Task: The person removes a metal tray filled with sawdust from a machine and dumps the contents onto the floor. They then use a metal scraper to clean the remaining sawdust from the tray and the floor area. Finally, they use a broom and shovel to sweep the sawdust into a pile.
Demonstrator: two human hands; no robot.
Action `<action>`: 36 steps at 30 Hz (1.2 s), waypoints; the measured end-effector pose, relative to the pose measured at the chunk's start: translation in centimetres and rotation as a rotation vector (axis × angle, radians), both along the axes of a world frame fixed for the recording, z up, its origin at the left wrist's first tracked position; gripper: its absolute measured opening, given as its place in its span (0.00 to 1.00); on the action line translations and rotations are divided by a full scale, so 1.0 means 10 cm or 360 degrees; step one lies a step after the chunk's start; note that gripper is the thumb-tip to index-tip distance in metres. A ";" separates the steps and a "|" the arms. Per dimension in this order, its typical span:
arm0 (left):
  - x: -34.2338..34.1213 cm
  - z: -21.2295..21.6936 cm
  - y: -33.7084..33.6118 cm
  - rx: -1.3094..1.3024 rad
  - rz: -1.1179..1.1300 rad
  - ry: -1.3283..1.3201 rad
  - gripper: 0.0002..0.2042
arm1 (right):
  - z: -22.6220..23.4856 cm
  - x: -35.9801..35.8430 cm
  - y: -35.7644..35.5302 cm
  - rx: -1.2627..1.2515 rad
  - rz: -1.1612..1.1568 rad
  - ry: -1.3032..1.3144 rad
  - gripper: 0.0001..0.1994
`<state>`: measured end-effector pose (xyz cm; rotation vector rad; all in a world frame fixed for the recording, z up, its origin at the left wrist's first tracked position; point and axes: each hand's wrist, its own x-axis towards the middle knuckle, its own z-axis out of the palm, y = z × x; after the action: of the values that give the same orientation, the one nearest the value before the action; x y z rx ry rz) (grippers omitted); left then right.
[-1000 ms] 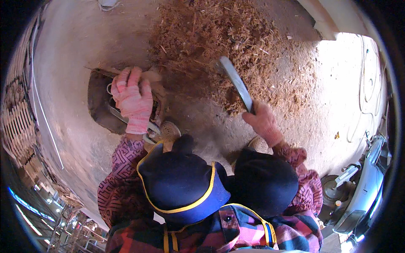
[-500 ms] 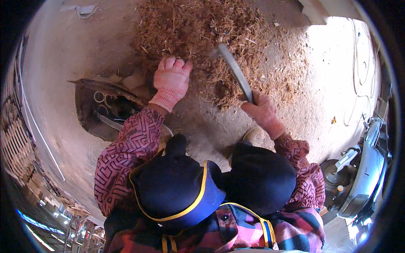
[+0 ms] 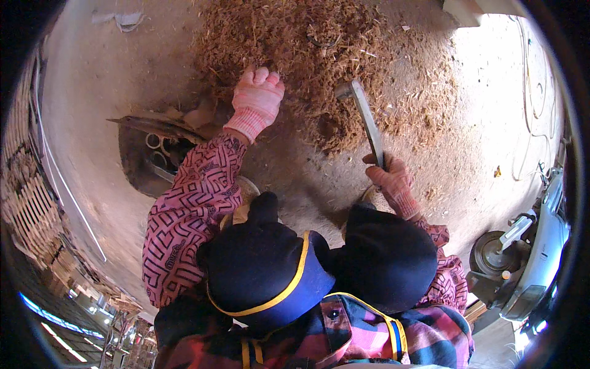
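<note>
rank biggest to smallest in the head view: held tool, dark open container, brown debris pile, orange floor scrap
1. Brown debris pile
2. Dark open container, partly hidden by left sleeve
3. Held tool
4. Orange floor scrap

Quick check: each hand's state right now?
Left hand: curled by the brown shavings; whether holding anything cannot be told.
Right hand: closed, holding a metal tool.

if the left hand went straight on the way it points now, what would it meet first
The pile of brown shavings, most likely; the left hand seems to be right at its near edge, though depth is hard to judge.
</note>
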<state>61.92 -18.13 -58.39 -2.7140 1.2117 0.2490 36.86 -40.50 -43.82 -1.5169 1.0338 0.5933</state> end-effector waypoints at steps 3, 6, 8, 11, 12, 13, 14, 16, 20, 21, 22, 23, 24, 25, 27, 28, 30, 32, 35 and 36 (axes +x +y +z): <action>0.05 0.40 -0.17 -0.0088 -0.0086 0.0061 0.08 | 0.12 -0.01 -0.03 -0.0064 0.0066 0.0074 0.15; -0.02 1.00 -0.07 -0.0577 0.0158 0.0170 0.10 | -0.04 -0.11 0.04 0.0131 -0.0080 -0.0049 0.15; -0.08 1.13 0.03 -0.0702 0.0271 0.0155 0.12 | -0.12 -0.17 0.04 0.0010 -0.0037 0.0014 0.16; -0.05 1.25 0.31 -0.0601 0.0262 -0.0013 0.10 | -0.12 -0.21 0.04 0.0021 -0.0013 -0.0017 0.17; -0.05 1.37 0.47 -0.0718 0.0328 -0.0106 0.09 | -0.11 -0.22 0.05 -0.0001 -0.0029 0.0006 0.17; -0.10 1.48 0.67 -0.0979 0.0278 -0.0360 0.11 | -0.07 -0.19 0.04 -0.0006 -0.0021 0.0027 0.17; -0.19 1.67 0.85 -0.0839 0.0365 -0.0475 0.12 | -0.06 -0.13 0.00 -0.0028 -0.0035 0.0014 0.16; -0.41 1.67 1.46 -0.0585 0.0513 -0.0397 0.18 | -0.07 -0.13 0.02 0.0031 -0.0113 0.0005 0.16; -0.57 1.72 1.49 -0.0420 0.0625 -0.0306 0.23 | -0.08 -0.02 0.08 0.0143 -0.0215 -0.0020 0.16; -0.55 1.63 1.31 -0.0622 0.0323 -0.0272 0.25 | -0.09 -0.03 0.08 0.0153 -0.0203 -0.0061 0.15; -0.57 1.54 1.15 -0.0532 0.0239 -0.0246 0.22 | -0.10 0.01 0.10 0.0188 -0.0160 -0.0127 0.15; -0.59 1.42 0.87 -0.0450 0.0290 -0.0044 0.17 | -0.14 -0.03 0.09 0.0211 -0.0145 -0.0179 0.15; -0.56 1.25 0.66 -0.0660 0.0205 0.0063 0.15 | -0.15 -0.04 0.07 0.0111 0.0049 -0.0106 0.15; -0.50 1.18 0.39 -0.0605 0.0098 0.0201 0.13 | -0.17 -0.04 0.03 0.0001 0.0215 -0.0029 0.16; -0.49 0.89 0.14 -0.0582 -0.0015 0.0195 0.11 | -0.18 0.08 0.04 -0.0236 0.0603 0.0098 0.16; -0.48 0.79 0.04 -0.0613 -0.0066 0.0177 0.11 | -0.21 0.13 0.05 -0.0213 0.0599 0.0148 0.16; -0.47 0.66 -0.04 -0.0569 -0.0098 0.0172 0.11 | -0.25 0.17 0.06 -0.0163 0.0593 0.0244 0.17; -0.44 0.65 -0.13 -0.0449 -0.0116 0.0176 0.12 | -0.28 -0.06 0.02 -0.0144 0.0405 0.0150 0.17; -0.35 0.65 -0.20 -0.0416 -0.0236 0.0061 0.10 | -0.14 -0.37 -0.10 -0.0096 0.0129 0.0176 0.18; -0.35 0.62 -0.21 -0.0448 -0.0299 0.0025 0.09 | -0.10 -0.44 -0.13 -0.0050 0.0049 0.0177 0.17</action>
<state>58.45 -20.28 -52.23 -2.8021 1.6039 0.0809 32.42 -41.80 -44.83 -1.5435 1.1111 0.6924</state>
